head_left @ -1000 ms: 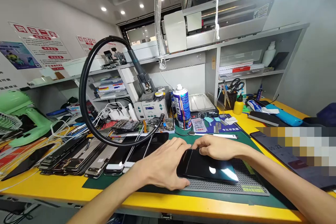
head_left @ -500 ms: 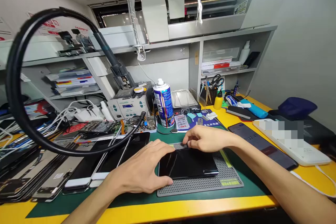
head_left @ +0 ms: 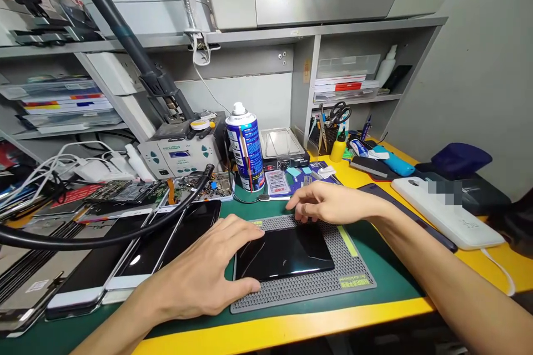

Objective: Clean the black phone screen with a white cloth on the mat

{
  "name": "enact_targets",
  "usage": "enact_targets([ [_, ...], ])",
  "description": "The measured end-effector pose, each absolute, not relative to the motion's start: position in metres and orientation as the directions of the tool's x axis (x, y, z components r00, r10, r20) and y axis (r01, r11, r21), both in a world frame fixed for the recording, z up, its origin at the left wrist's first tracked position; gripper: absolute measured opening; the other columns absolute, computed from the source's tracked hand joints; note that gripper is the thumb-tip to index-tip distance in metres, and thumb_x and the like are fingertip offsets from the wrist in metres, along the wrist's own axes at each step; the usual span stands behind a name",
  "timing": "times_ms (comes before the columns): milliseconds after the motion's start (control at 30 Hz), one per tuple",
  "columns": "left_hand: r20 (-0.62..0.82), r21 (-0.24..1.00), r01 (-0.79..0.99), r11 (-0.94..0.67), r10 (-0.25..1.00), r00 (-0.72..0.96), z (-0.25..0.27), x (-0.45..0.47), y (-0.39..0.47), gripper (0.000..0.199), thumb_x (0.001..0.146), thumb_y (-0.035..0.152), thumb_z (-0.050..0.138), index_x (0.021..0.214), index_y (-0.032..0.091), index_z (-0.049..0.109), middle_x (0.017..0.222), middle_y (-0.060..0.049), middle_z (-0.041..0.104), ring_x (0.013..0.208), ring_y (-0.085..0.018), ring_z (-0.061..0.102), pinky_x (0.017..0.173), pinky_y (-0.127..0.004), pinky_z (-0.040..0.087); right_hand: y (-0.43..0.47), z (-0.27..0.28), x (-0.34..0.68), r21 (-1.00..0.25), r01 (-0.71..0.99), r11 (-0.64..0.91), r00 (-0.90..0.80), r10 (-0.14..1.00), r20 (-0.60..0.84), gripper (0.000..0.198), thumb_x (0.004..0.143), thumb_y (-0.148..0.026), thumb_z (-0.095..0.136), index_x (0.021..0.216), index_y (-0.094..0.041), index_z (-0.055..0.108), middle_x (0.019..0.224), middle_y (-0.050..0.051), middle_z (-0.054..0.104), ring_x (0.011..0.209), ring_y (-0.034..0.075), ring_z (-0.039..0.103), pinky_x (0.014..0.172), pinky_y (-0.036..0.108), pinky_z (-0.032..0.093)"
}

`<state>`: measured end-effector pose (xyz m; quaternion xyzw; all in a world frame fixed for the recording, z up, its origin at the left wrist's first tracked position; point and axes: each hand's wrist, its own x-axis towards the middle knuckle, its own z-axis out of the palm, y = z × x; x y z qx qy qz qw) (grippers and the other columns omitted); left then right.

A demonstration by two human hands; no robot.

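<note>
A glossy black smartphone (head_left: 287, 255) lies flat, long side toward me, on a grey perforated pad (head_left: 308, 285) with yellow printing. At its left end, my left hand (head_left: 204, 272) spans the width, thumb at the near corner and index finger at the far corner, gripping it. My right hand (head_left: 337, 202) is over the far long edge of the phone. Its fingers are curled and bunched close together there; their tips are partly hidden, so whatever is between them cannot be made out.
A green mat (head_left: 387, 266) covers the yellow bench. Several other phones (head_left: 133, 255) lie at left under a black hose (head_left: 137, 233). Behind stand a blue spray can (head_left: 245, 150) and a hot plate (head_left: 283, 147). At right lie a dark phone (head_left: 433, 227) and a white power bank (head_left: 449, 213).
The camera has tilted down, so the bench sits differently in view. My right hand's fingers have shifted slightly at the phone's far edge. My left hand keeps its place at the phone's left end.
</note>
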<state>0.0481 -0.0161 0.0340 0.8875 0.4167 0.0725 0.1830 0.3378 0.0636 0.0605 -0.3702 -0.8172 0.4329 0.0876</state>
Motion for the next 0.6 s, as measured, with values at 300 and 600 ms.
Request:
enact_targets([
  [300,-0.041,0.334,0.725,-0.602,0.759,0.649,0.024,0.044,-0.014,0.059,0.092,0.053,0.062,0.145,0.039,0.041,0.152,-0.003,0.046,0.141,-0.03,0.038,0.118,-0.053,0.033,0.068,0.064,0.344,-0.775,0.542,0.325,-0.673,0.72,-0.169,0.029,0.089,-0.016,0.051,0.112,-0.011,0.068,0.092,0.008,0.073,0.077,0.016,0.064,0.071,0.025,0.051],
  [600,0.08,0.317,0.705,-0.635,0.758,0.647,0.028,0.051,-0.019,0.065,0.088,0.035,0.068,0.145,0.031,0.038,0.143,-0.008,0.048,0.134,-0.029,0.043,0.115,-0.052,0.036,0.067,0.059,0.345,-0.75,0.553,0.363,-0.682,0.715,-0.156,0.026,0.089,-0.022,0.055,0.108,-0.014,0.071,0.086,0.004,0.071,0.071,0.016,0.06,0.063,0.024,0.046],
])
